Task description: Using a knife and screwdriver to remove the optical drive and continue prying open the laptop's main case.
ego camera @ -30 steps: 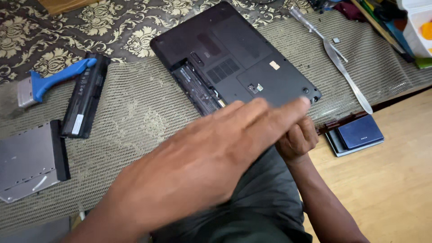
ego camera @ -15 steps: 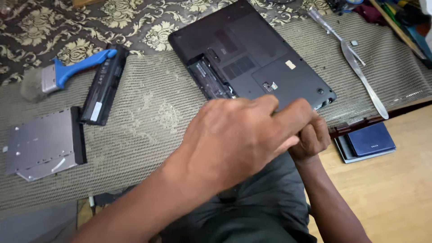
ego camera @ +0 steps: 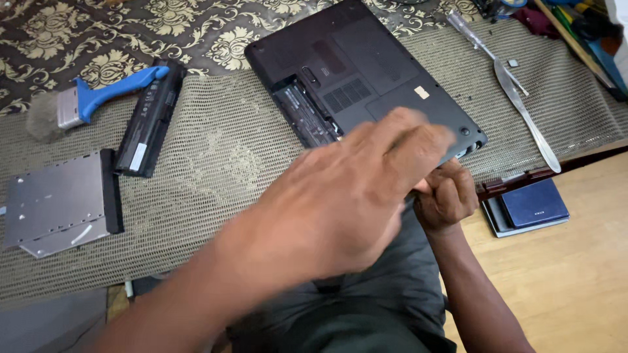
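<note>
The left hand, blurred, seems to have swung leftwards.

At your ten o'clock lie a blue-handled brush, long black battery and flat grey metal drive; dark-blue wallet at three.

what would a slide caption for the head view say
Both hands, left hand and right hand, meet at the near edge of an upturned black laptop beside its removed battery.

Person, own body: two bare forearms, no sleeves; left hand and right hand ungloved, no rings; dark grey-green trousers.
</note>
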